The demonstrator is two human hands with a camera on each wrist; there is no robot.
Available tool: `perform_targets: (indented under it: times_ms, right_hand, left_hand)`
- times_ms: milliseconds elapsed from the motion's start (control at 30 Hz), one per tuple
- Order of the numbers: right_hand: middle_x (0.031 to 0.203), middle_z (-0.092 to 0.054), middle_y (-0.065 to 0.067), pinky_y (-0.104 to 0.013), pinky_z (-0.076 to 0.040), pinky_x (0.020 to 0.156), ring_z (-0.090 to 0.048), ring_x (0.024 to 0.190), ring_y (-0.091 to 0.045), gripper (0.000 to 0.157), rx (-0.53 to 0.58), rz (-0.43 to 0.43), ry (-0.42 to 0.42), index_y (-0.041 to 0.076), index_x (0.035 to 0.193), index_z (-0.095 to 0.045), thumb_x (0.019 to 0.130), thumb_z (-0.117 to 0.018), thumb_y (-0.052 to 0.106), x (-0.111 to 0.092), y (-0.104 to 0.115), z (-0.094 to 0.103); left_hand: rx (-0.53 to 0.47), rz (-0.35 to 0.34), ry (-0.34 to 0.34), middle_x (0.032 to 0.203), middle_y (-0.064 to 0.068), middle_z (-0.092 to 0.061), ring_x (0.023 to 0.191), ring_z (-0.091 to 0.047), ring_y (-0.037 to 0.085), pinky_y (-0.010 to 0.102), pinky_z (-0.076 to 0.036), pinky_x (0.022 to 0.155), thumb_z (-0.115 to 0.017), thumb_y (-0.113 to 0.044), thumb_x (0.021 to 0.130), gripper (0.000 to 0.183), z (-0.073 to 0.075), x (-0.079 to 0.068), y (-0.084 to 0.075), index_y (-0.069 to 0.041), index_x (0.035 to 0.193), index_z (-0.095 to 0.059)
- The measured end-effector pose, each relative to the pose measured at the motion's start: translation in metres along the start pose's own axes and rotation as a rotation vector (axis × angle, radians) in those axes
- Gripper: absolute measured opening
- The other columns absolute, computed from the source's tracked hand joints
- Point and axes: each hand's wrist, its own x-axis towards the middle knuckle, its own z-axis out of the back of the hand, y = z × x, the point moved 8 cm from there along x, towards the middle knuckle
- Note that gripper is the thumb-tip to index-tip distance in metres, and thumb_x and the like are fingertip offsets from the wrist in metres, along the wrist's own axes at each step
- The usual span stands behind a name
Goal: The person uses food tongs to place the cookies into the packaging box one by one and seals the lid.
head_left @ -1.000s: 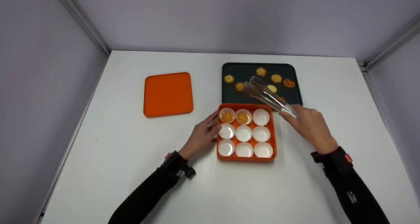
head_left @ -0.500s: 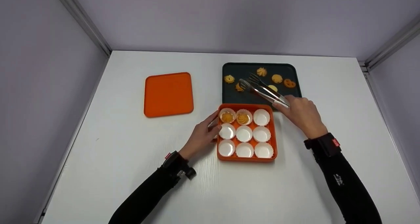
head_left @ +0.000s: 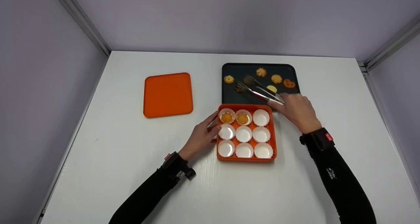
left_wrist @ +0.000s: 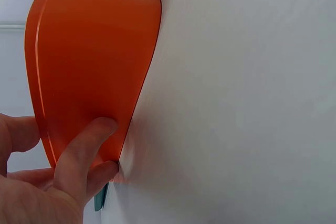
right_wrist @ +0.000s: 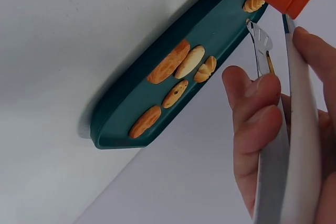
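My right hand (head_left: 297, 111) grips metal tongs (head_left: 257, 93) by their white handles. The tips stand apart low over a dark green tray (head_left: 229, 97), one overlapping a swirled cookie (head_left: 239, 87). The tray also carries a ring-shaped cookie (head_left: 229, 79), a pretzel-shaped cookie (head_left: 289, 83) and several others. With its thumb at the rim and fingers on the outer wall, my left hand (head_left: 200, 137) holds an orange box (left_wrist: 94, 56). Inside it, white paper cups stand in rows; a cookie (head_left: 226, 117) and a swirled cookie (head_left: 242, 119) sit in two cups of the back row.
A flat orange square lid or tray (head_left: 168, 95) lies on the white table (head_left: 115, 145) at the back left. The box stands right in front of the green tray. Grey walls (head_left: 197, 17) enclose the table at the back and sides.
My right hand has moved left and forward with the tongs, whose tips have come down to the swirled cookie on the green tray. The left hand and the box stay in place.
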Motion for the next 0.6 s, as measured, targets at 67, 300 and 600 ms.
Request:
perform_targets:
  times_ms: [67, 300, 600]
  right_hand:
    - [0.078, -0.067, -0.015, -0.050, -0.058, 0.072, -0.061, 0.071, -0.033, 0.051, -0.001, -0.006, 0.000, -0.003, 0.110, -0.071, 0.097, -0.072, 0.047, 0.0009, -0.0001, -0.0012]
    - [0.077, -0.066, -0.014, -0.050, -0.058, 0.074, -0.062, 0.072, -0.032, 0.051, 0.018, -0.009, 0.004, -0.002, 0.109, -0.072, 0.097, -0.072, 0.047, 0.0045, 0.0004, -0.0060]
    - [0.070, -0.058, -0.010, -0.043, -0.054, 0.064, -0.059, 0.066, -0.030, 0.049, 0.000, 0.000, 0.005, 0.000, 0.109, -0.071, 0.096, -0.072, 0.047, 0.0076, 0.0042, -0.0084]
  left_hand:
    - [0.002, -0.002, 0.001, 0.163, 0.011, -0.041, 0.130, -0.060, 0.028, 0.038, -0.063, 0.081, -0.059, -0.022, 0.107, 0.065, -0.0005, -0.0001, -0.0005, -0.018, 0.165, -0.030]
    - [-0.016, 0.001, 0.003, 0.164, 0.011, -0.039, 0.130, -0.060, 0.028, 0.038, -0.063, 0.080, -0.059, -0.020, 0.107, 0.065, -0.0011, -0.0007, -0.0009, -0.018, 0.165, -0.030]
    - [-0.018, 0.001, 0.003, 0.164, 0.010, -0.039, 0.131, -0.059, 0.027, 0.038, -0.063, 0.081, -0.059, -0.020, 0.107, 0.065, -0.0004, -0.0003, -0.0009, -0.019, 0.165, -0.030]
